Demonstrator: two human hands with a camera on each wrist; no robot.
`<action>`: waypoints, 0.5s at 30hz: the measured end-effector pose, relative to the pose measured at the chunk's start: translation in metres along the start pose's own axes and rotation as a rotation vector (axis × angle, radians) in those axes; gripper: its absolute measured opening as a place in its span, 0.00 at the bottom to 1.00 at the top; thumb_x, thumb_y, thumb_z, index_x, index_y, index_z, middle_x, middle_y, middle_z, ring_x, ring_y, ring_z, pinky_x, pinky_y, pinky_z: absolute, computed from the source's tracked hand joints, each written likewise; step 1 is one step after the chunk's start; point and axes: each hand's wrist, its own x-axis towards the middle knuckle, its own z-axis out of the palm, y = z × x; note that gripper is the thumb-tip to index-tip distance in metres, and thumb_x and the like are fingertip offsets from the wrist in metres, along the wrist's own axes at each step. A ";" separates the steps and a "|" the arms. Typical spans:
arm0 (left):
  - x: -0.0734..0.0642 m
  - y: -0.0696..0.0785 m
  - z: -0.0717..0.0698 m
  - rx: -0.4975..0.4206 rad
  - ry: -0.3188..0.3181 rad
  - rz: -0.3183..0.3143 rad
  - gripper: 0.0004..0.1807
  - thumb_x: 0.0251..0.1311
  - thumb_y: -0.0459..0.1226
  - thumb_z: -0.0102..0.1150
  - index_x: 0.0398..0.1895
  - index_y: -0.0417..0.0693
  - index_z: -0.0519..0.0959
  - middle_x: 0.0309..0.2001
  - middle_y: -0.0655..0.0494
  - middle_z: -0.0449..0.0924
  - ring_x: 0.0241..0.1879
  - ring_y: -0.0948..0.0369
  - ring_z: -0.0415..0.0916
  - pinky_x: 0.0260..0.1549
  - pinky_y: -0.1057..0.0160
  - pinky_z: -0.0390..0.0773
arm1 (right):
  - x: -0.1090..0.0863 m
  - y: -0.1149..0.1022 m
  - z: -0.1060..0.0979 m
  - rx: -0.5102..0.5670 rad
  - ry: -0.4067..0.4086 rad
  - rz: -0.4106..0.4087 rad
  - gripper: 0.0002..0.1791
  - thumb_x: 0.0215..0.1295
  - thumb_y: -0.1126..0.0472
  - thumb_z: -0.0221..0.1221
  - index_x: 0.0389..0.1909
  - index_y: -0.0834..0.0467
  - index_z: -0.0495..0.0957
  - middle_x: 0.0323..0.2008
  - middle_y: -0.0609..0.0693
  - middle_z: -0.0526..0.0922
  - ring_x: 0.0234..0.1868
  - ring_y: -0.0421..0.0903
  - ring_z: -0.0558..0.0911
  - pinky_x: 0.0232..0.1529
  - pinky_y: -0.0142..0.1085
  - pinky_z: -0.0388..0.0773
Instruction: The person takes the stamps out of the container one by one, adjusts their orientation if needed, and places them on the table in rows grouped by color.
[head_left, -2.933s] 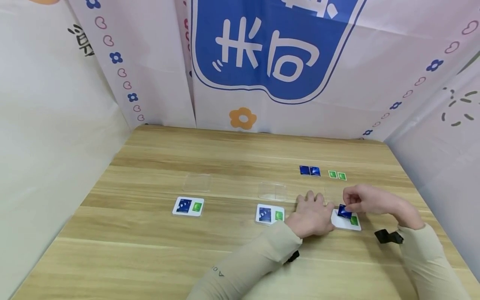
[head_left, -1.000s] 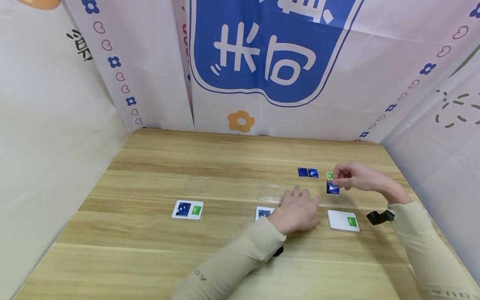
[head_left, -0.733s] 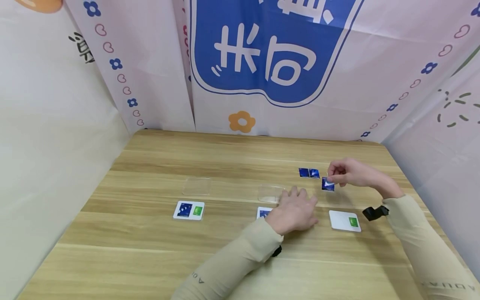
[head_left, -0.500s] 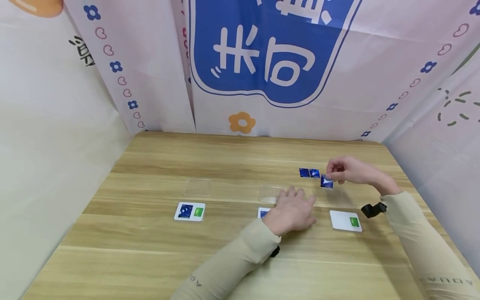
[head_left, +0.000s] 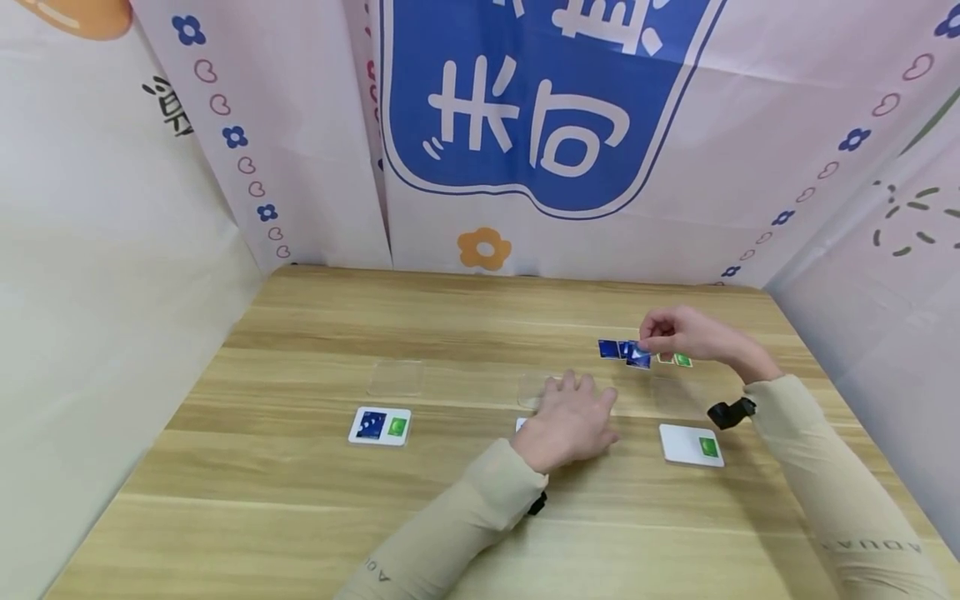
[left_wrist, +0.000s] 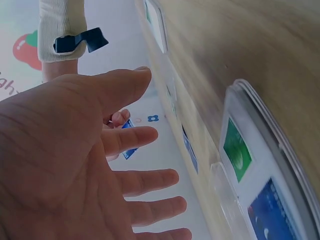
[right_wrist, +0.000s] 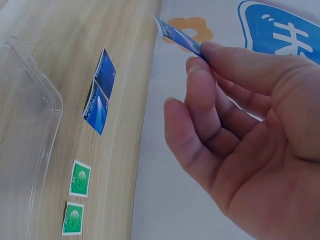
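Note:
My right hand [head_left: 690,333] pinches a blue postage stamp [head_left: 638,357] between thumb and fingers, held up off the table. In the right wrist view the held stamp [right_wrist: 175,36] is tilted nearly edge-on. On the table near it lie two blue stamps [right_wrist: 101,90], side by side, and two green stamps [right_wrist: 80,178]. In front of that hand is a white card [head_left: 681,442] bearing one green stamp [head_left: 708,447]. My left hand [head_left: 572,421] holds nothing, its fingers spread beside another white card [left_wrist: 250,187] with a green and a blue stamp; it mostly hides that card from the head view.
Farther left lies a third white card [head_left: 379,426] with a blue and a green stamp. Clear plastic covers lie behind the cards: one at left [head_left: 396,377], one by my left hand [head_left: 529,390], one at right [head_left: 673,397]. A printed cloth [head_left: 420,225] hangs behind the table.
From over the right-hand white card, my right hand has carried the blue stamp back and left, to the two blue stamps. That card now shows only its green stamp. My left hand has shifted left.

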 end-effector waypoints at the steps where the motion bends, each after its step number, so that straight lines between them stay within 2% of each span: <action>1: 0.000 -0.001 0.000 -0.005 0.000 0.000 0.31 0.64 0.62 0.52 0.68 0.66 0.66 0.68 0.52 0.67 0.72 0.47 0.59 0.66 0.43 0.64 | 0.001 0.000 0.000 0.000 0.001 0.001 0.07 0.67 0.59 0.61 0.38 0.60 0.78 0.33 0.54 0.82 0.32 0.47 0.81 0.36 0.41 0.83; 10: -0.004 -0.008 0.001 -0.034 0.007 -0.015 0.31 0.64 0.62 0.52 0.68 0.66 0.66 0.68 0.52 0.68 0.71 0.48 0.60 0.65 0.44 0.64 | 0.011 -0.002 0.004 -0.008 -0.007 -0.017 0.08 0.67 0.59 0.61 0.39 0.61 0.78 0.35 0.60 0.82 0.32 0.53 0.82 0.36 0.42 0.83; 15: -0.006 -0.013 0.000 -0.033 0.000 -0.008 0.31 0.64 0.62 0.52 0.68 0.65 0.66 0.69 0.52 0.67 0.71 0.48 0.60 0.65 0.44 0.65 | 0.022 -0.002 0.007 -0.003 -0.029 -0.018 0.07 0.67 0.59 0.60 0.39 0.60 0.78 0.34 0.59 0.82 0.32 0.54 0.81 0.36 0.44 0.82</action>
